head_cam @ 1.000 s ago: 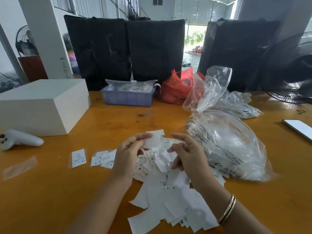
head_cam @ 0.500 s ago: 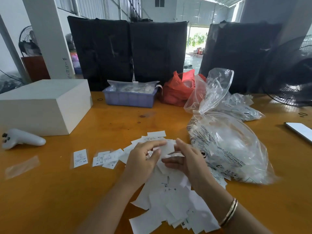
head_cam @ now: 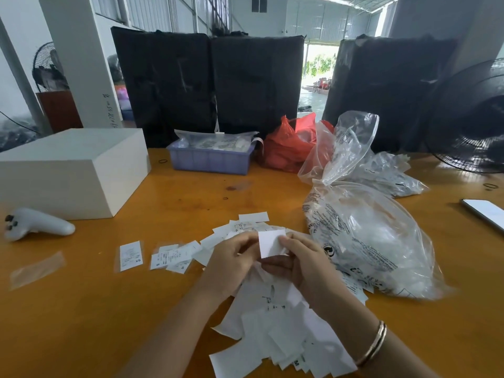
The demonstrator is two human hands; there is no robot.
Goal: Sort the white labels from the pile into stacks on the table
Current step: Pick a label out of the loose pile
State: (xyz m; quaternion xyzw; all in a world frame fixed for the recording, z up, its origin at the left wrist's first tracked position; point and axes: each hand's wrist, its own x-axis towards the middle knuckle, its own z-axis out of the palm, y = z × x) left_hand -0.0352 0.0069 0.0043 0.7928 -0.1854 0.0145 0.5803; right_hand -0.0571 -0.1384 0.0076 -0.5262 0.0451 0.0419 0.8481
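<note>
One blank-faced label (head_cam: 270, 245) is now being held upright between both hands, the left hand (head_cam: 231, 264) and right hand (head_cam: 300, 264) each pinching a side just above the loose pile (head_cam: 278, 331) on the table (head_cam: 81, 309). Half a second ago the hands were digging low among the labels, so a fresh piece is probably being checked for size before joining the small stacks (head_cam: 170, 258) lying to the left.

My left hand (head_cam: 231, 264) and right hand (head_cam: 300, 264) meet in front of me, fingers curled, both pinching one white label (head_cam: 270, 242) held upright between them, forearms angled inward.
</note>
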